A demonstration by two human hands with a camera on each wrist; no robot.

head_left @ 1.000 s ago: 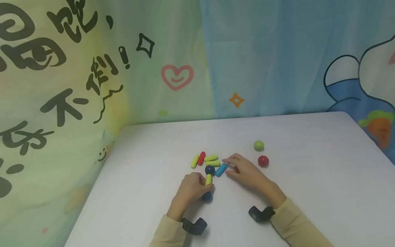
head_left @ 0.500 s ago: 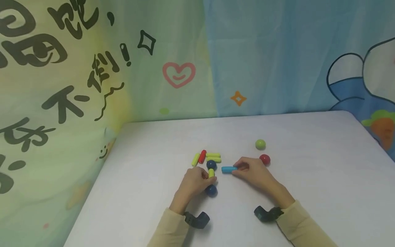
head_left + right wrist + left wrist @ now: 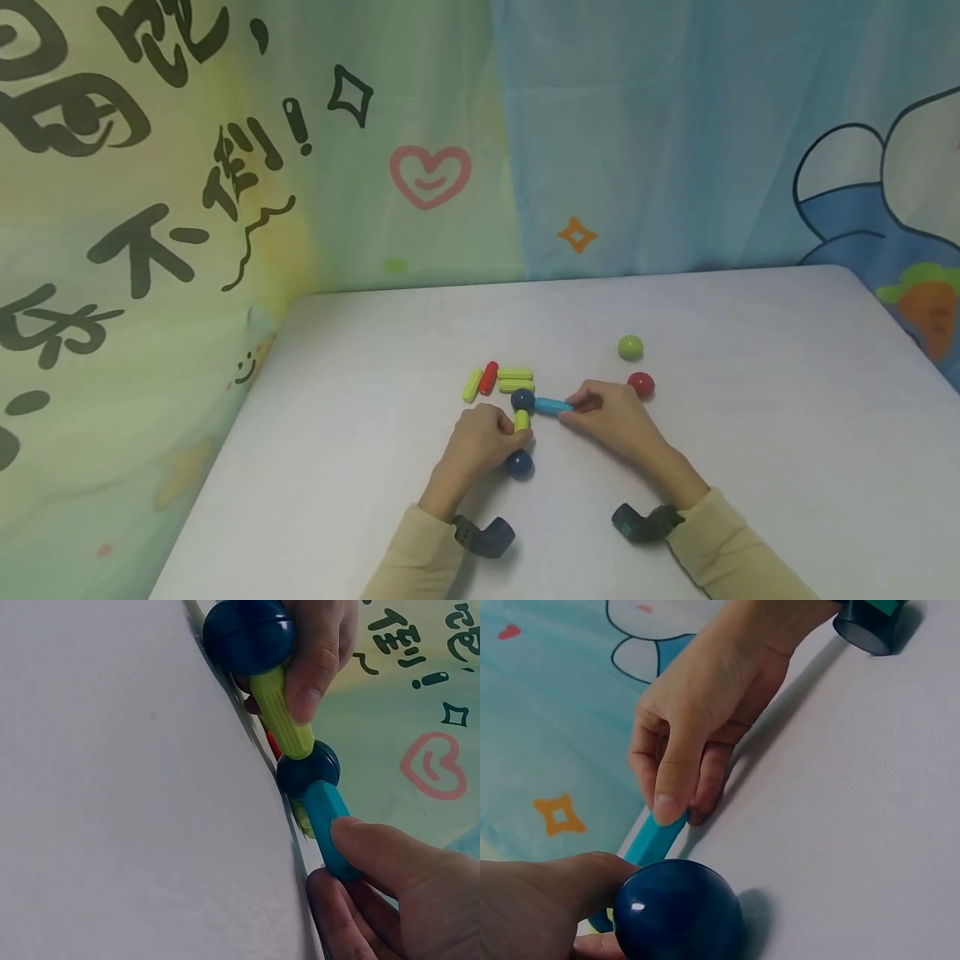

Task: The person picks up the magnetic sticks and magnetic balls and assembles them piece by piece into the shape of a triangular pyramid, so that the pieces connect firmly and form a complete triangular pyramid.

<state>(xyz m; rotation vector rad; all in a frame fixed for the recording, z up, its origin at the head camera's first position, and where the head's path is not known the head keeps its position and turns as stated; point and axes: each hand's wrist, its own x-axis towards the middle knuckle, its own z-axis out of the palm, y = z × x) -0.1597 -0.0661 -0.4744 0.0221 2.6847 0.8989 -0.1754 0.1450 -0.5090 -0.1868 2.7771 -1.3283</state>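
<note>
Left hand (image 3: 478,437) pinches yellow stick (image 3: 522,421), seemingly bracing navy balls (image 3: 520,465). Right hand (image 3: 612,418) pinches blue stick (image 3: 553,407) by outer end, leaving ball end clear.

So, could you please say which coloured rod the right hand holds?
The light-blue faceted rod, pinched by the right hand: it alone is blue, unlike the four yellow-green rods and the red rod.
</note>
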